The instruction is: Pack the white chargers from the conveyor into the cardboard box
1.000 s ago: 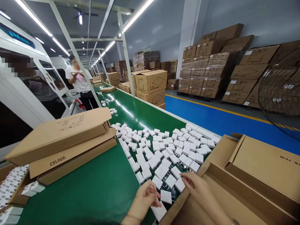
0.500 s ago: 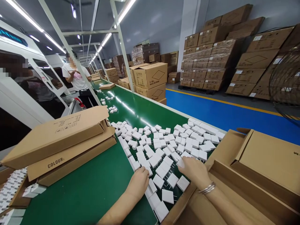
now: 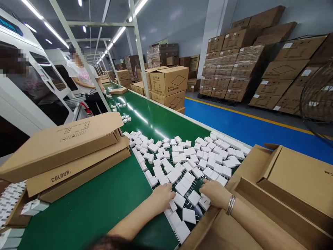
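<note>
Now: white plugs [image 3: 182,163] lie in a heap on green belt [image 3: 104,208] | left hand [image 3: 162,196] rests palm-down on near plugs, grip cannot tell | right hand [image 3: 214,192] flat on plugs beside open box [image 3: 260,208], bracelet [image 3: 230,205] on wrist | flat cartons [image 3: 67,152] stacked at left
</note>
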Tool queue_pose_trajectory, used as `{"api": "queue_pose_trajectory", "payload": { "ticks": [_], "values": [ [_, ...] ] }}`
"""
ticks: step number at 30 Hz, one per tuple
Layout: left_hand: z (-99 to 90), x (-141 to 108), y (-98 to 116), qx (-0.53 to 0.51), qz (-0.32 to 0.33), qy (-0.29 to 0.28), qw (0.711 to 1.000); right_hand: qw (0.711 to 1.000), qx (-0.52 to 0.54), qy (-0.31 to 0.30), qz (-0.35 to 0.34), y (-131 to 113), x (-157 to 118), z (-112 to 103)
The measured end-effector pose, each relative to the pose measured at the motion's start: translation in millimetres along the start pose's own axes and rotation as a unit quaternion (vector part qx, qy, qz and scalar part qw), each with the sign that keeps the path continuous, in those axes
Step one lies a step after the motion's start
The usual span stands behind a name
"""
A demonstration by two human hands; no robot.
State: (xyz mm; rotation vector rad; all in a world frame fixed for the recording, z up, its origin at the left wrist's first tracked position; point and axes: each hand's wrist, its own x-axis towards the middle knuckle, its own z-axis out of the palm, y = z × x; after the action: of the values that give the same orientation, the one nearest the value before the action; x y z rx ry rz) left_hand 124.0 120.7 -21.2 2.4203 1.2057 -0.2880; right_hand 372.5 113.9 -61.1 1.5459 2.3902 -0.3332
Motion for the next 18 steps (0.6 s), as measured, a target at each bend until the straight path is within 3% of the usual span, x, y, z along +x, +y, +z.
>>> {"api": "queue_pose_trajectory", "payload": {
  "ticks": [5,8,10,13,18],
  "values": [
    [-27.5,-37.2,-15.6,-0.041,-0.048,0.058,0.996,0.999,0.012,0.025,0.032,23.6,-28.6,-25.4],
    [-35.8,-76.6,-37.9,-0.085,-0.136,0.08,0.984,0.996,0.059,0.051,0.048,9.4,-37.4,-40.2],
    [-33.2,-102.5,-56.7,-0.118,-0.195,0.071,0.971,0.994,0.098,0.052,0.023,-19.2,-30.7,-49.0],
    [-20.2,-130.5,-82.7,-0.142,-0.256,0.049,0.955,0.989,0.138,0.03,-0.051,-82.1,-3.5,-59.7],
    [0.9,-134.7,-104.8,-0.177,-0.322,0.059,0.928,0.982,0.137,-0.016,-0.13,-182.0,47.6,-68.8]
  ]
}}
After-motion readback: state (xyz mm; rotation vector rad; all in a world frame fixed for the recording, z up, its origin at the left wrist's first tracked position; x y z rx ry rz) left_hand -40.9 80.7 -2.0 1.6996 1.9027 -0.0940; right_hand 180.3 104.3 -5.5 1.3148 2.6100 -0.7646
